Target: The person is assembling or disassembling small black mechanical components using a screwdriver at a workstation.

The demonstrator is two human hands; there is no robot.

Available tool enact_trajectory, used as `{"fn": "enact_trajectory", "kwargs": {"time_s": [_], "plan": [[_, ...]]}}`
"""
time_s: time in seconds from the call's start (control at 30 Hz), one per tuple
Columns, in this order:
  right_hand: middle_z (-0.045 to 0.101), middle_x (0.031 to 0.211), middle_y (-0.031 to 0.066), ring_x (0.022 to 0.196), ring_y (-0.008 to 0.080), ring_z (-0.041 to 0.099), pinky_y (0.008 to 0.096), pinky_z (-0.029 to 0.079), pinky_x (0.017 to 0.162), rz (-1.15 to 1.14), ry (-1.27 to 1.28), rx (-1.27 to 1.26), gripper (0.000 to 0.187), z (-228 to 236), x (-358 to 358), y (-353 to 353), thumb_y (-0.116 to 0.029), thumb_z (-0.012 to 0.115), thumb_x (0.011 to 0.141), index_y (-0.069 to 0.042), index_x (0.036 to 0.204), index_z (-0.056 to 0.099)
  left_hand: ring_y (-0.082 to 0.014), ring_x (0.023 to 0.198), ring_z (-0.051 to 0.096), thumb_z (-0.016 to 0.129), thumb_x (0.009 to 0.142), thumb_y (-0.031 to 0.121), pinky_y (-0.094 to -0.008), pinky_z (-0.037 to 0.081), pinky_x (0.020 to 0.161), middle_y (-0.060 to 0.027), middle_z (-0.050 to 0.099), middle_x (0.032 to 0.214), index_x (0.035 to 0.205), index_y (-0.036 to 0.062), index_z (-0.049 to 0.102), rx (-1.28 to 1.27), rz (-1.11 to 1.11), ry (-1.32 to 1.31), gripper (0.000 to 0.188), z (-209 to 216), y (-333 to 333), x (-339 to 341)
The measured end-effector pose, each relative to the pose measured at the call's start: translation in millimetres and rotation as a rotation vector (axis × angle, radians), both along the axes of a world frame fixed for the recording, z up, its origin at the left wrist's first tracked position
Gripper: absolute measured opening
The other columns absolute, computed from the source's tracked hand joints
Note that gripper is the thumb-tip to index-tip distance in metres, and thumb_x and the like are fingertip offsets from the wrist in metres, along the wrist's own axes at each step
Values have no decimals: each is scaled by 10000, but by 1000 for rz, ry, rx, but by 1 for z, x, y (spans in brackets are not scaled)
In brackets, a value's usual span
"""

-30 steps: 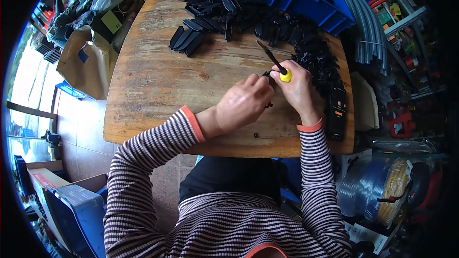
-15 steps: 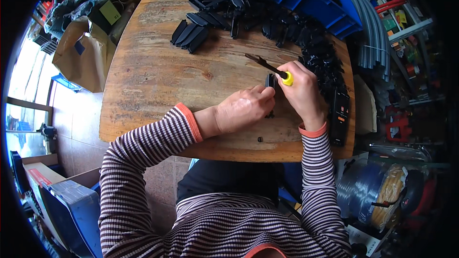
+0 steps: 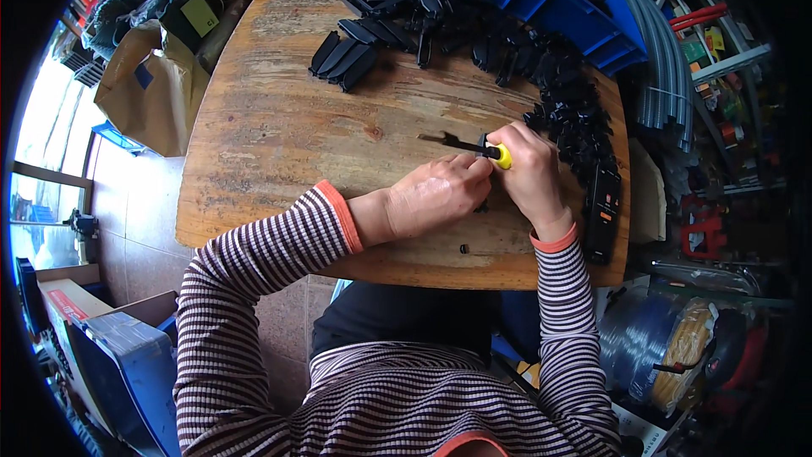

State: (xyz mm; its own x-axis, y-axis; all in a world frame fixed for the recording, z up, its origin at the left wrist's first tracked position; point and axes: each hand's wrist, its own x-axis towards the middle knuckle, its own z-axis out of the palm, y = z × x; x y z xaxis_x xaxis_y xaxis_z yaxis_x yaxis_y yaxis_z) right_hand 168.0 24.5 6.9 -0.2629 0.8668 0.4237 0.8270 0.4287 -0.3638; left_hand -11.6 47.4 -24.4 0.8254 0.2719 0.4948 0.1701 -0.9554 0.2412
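Note:
My right hand [image 3: 531,165] is closed round a tool with a yellow handle [image 3: 504,156] and a dark shaft [image 3: 457,143]. The shaft points left over the table, and its tip looks brownish and flat. My left hand [image 3: 444,190] is closed, fingertips pinched on a small black plastic piece [image 3: 483,140] that is mostly hidden between the two hands. Both hands meet just right of the middle of the wooden table [image 3: 279,152], the tool's shaft passing just beyond my left fingertips. A tiny dark bit [image 3: 463,249] lies near the front edge.
Black plastic pieces [image 3: 389,17] are heaped along the far and right sides, with several in a neat row [image 3: 342,59]. Blue bins [image 3: 558,8] stand behind them. A black device [image 3: 604,213] lies at the right edge. A brown paper bag [image 3: 161,101] is left of the table.
The tool's shaft has swung down toward my left fingertips and lies flatter. My right hand has turned slightly with it, while my left hand has barely shifted.

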Motion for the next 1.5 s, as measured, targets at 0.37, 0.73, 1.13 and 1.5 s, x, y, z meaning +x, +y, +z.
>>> {"fn": "enact_trajectory", "kwargs": {"time_s": [0.37,0.73,1.13,1.5], "plan": [[624,759,89,667,229,606,319,473,587,28,194,-105,120,22,4,11,1,674,766,-28,832,578,-228,849,563,567,731,101,-310,512,739,-104,508,922,922,-11,578,52,25,82,222,5,-5,-5],[636,722,6,590,38,531,191,400,533,-125,927,91,103,38,30,27,-137,677,868,-45,842,639,-228,928,570,601,754,112,-332,513,763,-101,535,1018,1023,29,583,123,0,27,282,27,6,16],[625,837,160,803,369,616,392,511,704,-378,-36,-63,194,39,115,31,-107,733,731,-15,880,649,-359,917,585,671,674,93,-417,492,785,-165,575,985,1072,55,543,-297,349,-297,419,60,127,84],[627,806,190,777,363,624,413,506,676,-320,151,-76,154,46,135,7,-59,689,727,1,850,617,-351,930,604,649,728,207,-440,506,727,-172,632,884,971,62,572,-111,747,-11,293,60,135,162]]}}
